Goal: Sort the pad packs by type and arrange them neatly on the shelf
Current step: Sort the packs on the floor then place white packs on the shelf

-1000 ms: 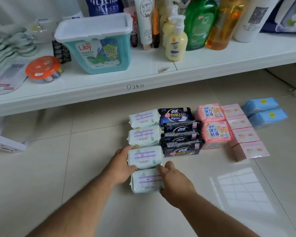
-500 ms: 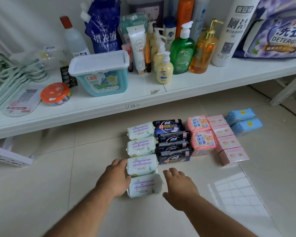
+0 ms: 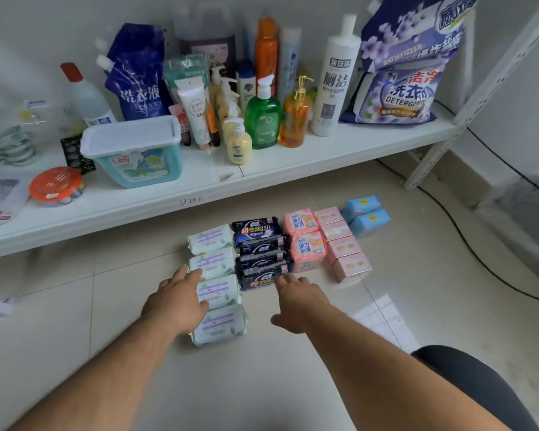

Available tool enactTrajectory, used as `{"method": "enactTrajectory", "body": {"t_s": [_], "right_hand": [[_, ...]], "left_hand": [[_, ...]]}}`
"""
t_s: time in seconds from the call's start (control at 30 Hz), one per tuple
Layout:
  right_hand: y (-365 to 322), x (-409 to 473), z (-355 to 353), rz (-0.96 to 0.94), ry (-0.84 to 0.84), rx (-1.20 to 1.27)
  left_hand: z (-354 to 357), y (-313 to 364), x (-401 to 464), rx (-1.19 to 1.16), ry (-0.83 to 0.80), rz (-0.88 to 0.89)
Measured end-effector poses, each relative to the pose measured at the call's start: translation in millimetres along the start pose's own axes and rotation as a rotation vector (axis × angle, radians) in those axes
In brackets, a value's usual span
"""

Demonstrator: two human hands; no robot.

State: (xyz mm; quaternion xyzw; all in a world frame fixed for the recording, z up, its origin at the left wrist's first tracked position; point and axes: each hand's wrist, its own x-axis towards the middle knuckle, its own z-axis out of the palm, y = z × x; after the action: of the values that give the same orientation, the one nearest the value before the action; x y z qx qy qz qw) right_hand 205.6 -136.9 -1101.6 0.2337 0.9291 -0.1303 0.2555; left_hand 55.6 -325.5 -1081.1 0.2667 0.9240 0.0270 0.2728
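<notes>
On the white shelf (image 3: 293, 169), from the left, stand an orange-lidded tub (image 3: 56, 186), a teal Liby box (image 3: 134, 150), pump bottles (image 3: 263, 115) and a purple detergent bag (image 3: 399, 88).

The pad packs lie on the tiled floor (image 3: 75, 321) below it, in columns by type. The left hand (image 3: 176, 301) reaches forward with fingers straight and loosely spread, lying along the left edge of the column of four pale green packs (image 3: 213, 286); its fingertips touch the second and third packs. Just right of these, touching them, is a column of dark navy packs (image 3: 260, 253). The right hand (image 3: 297, 301) is open too, fingers extended, its fingertips at the nearest navy pack; whether they touch it is unclear. Further right come two pink bear-print packs (image 3: 305, 239), four pale pink boxes (image 3: 343, 244), then two blue packs (image 3: 367, 214).
</notes>
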Motion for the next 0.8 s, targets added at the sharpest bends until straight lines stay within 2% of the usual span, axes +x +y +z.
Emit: {"method": "enactTrajectory", "body": {"t_s": [0.2, 0.37, 0.53, 0.8], "right_hand": [[-1, -1, -27, -0.016, -0.003, 0.009], [-6, -41, -77, -0.016, -0.051, 0.046], [-7, -113, -150, 0.007, -0.127, 0.087], [-6, -218, -263, 0.043, -0.178, 0.159]], "left_hand": [[-25, 13, -12, 0.025, -0.012, -0.009], [-69, 23, -53, 0.027, -0.088, -0.046], [-138, 49, -118, 0.022, -0.169, -0.048], [-265, 103, -214, 0.034, -0.189, -0.021]]}}
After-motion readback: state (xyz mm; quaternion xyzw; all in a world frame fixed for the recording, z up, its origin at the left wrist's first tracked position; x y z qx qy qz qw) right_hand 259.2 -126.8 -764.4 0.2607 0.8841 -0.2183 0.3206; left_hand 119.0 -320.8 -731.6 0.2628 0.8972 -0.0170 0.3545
